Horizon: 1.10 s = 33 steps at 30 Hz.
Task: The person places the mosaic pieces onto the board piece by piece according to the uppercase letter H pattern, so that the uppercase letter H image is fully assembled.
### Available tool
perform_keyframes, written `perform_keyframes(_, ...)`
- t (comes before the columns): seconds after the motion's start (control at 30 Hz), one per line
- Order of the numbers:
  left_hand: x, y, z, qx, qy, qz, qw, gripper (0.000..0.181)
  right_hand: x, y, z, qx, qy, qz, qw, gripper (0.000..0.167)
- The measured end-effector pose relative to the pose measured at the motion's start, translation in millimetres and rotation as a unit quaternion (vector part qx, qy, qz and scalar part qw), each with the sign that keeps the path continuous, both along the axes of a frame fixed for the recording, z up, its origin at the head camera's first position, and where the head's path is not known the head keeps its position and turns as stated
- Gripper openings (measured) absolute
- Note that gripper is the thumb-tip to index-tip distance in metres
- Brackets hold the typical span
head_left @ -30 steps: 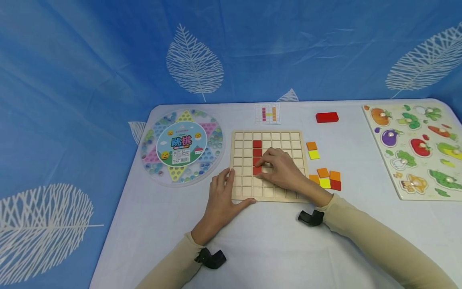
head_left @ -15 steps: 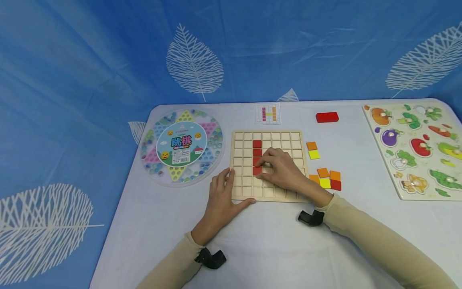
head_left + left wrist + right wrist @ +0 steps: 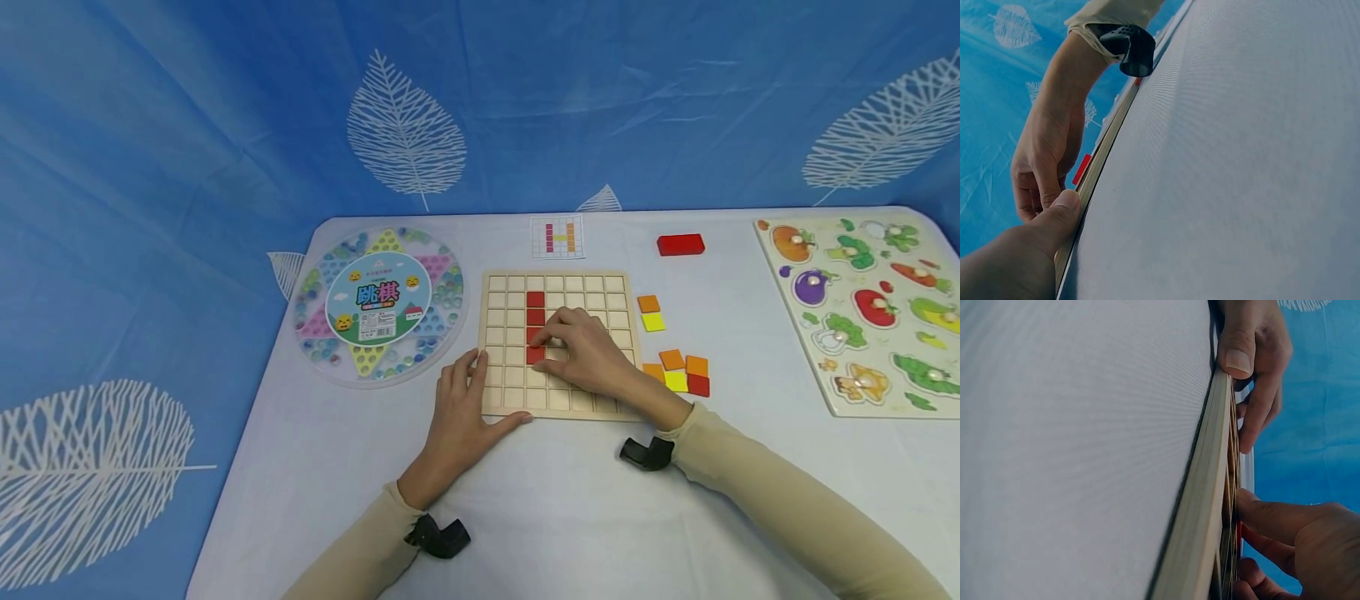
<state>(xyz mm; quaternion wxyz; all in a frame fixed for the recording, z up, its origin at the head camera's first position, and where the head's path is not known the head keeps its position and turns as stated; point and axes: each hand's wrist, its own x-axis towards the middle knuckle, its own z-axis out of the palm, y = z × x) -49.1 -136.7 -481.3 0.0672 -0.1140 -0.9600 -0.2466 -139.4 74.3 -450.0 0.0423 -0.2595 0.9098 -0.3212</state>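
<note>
A wooden grid board (image 3: 502, 400) lies on the white table. One column holds several red square tiles (image 3: 535, 298). My right hand (image 3: 585, 350) reaches over the board from the right. Its thumb and fingertips pinch the lowest red tile (image 3: 535, 356) of that column, seated in or just at its square. The right wrist view shows this thumb (image 3: 1272, 519) close to the board's top, with a sliver of red beside it. My left hand (image 3: 457, 425) rests at the board's front left corner, fingers along the left side and thumb (image 3: 1063, 206) against the front edge.
Orange, yellow and red tiles (image 3: 676, 381) lie right of the board, near two more tiles (image 3: 652, 322). Behind it are a pattern card (image 3: 557, 237) and a red block (image 3: 680, 244). A round Chinese checkers set (image 3: 378, 300) lies left, a vegetable puzzle (image 3: 862, 317) right.
</note>
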Motion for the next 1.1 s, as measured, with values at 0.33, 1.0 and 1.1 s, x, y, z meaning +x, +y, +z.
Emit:
perform_keyframes(0.33, 0.0, 1.3, 0.3, -0.001, 0.003, -0.006, 1.0000, 0.105, 0.1, 16, 2.1, -0.027, -0.030, 0.043, 0.9983, 0.032)
perform_keyframes(1.0, 0.1, 1.5, 1.5, 0.010, 0.006, -0.004, 0.9999, 0.104, 24.9, 160, 12.0, -0.027, 0.013, 0.023, 0.9993, 0.045)
perform_keyframes(1.1, -0.1, 0.0, 0.8, 0.003, 0.006, -0.001, 1.0000, 0.104, 26.5, 175, 10.8, -0.015, 0.029, 0.013, 0.9994, 0.049)
